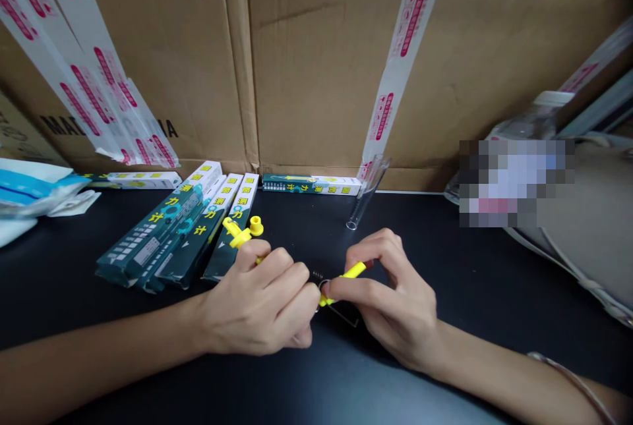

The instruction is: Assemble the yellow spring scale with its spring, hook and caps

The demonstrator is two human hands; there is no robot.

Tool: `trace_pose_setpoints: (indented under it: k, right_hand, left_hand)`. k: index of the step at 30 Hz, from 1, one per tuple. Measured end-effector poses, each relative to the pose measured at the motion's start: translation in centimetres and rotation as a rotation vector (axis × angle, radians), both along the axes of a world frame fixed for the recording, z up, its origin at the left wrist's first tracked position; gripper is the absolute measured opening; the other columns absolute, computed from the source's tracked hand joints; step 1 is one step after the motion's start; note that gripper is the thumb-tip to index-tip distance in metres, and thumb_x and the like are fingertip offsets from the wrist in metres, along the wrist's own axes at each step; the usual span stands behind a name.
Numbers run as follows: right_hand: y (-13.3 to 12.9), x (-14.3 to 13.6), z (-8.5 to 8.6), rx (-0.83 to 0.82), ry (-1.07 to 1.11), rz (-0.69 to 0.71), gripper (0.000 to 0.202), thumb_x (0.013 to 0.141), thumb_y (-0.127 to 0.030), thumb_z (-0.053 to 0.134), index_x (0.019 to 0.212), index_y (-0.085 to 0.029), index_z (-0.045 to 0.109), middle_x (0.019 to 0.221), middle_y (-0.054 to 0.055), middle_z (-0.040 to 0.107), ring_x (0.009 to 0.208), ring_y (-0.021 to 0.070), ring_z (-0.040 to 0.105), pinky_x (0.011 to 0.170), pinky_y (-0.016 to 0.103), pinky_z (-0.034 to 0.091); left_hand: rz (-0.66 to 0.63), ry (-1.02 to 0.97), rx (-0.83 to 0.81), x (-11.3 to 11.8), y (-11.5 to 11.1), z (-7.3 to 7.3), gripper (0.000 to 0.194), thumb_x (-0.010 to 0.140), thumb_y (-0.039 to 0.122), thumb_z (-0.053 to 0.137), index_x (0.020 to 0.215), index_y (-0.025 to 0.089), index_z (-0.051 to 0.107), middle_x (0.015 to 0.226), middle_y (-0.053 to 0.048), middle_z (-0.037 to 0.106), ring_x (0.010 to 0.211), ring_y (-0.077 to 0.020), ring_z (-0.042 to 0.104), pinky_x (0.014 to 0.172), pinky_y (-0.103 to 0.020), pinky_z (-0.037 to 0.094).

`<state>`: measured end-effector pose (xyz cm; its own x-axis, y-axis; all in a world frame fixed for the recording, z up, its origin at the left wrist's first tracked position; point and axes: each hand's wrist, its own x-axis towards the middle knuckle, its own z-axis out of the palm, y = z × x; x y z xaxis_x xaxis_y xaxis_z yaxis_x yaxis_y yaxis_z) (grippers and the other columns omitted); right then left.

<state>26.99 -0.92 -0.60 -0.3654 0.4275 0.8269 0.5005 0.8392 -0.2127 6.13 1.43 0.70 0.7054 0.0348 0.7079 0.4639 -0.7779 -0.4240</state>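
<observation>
Head view shows one clear, round plastic tube [366,193] near the large brown cardboard wall [316,69]; whether it stands or leans, I cannot tell. Nearer the person and left of the tube, the left hand [267,300] is curled closed around one flanged bright-yellow plastic piece [240,236], with one short yellow plastic cylinder [256,226] just beside its end. Below the tube, the right hand [395,293] pinches one slim yellow plastic rod [353,271] between thumb and fingers; one thin metal wire [346,316] and one small dark coil spring [317,274] show between the hands. Left of the tube lie at least four long dark-green-and-white cardboard boxes [173,214], with two more, similar, behind. Right of it stands one clear white-capped plastic bottle [529,125].
</observation>
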Motion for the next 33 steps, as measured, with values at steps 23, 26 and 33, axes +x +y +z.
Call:
trace_pose_setpoints:
  k: [23, 26, 33]
  right_hand:
    - [0.08, -0.07, 0.16, -0.009, 0.028, -0.033, 0.028, 0.094, -0.002, 0.057, 0.086, -0.023, 0.074, 0.085, 0.003, 0.054, 0.079, 0.0176, 0.049, 0.068, 0.036, 0.035]
    - [0.08, -0.03, 0.29, -0.005, 0.011, -0.023, 0.028, 0.093, 0.000, 0.058, 0.085, -0.022, 0.073, 0.085, 0.003, 0.054, 0.078, 0.0181, 0.048, 0.068, 0.037, 0.033]
    - [0.08, 0.16, 0.28, 0.012, -0.010, -0.007, 0.027, 0.090, 0.002, 0.060, 0.086, -0.021, 0.073, 0.086, 0.004, 0.054, 0.080, 0.0192, 0.048, 0.069, 0.037, 0.033]
  left_hand:
    - [0.042, 0.060, -0.048, 0.14, 0.00, 0.48, 0.021, 0.078, 0.010, 0.043, 0.063, 0.021, 0.053, 0.057, 0.000, 0.050, 0.063, -0.0211, 0.041, 0.068, -0.038, 0.032]
    - [0.037, 0.066, -0.053, 0.11, -0.01, 0.44, 0.022, 0.079, 0.010, 0.043, 0.064, 0.021, 0.054, 0.059, 0.000, 0.051, 0.064, -0.0212, 0.042, 0.068, -0.038, 0.032]
    - [0.035, 0.072, -0.054, 0.10, -0.09, 0.30, 0.022, 0.080, 0.010, 0.044, 0.063, 0.021, 0.053, 0.058, 0.000, 0.050, 0.064, -0.0210, 0.041, 0.068, -0.037, 0.032]
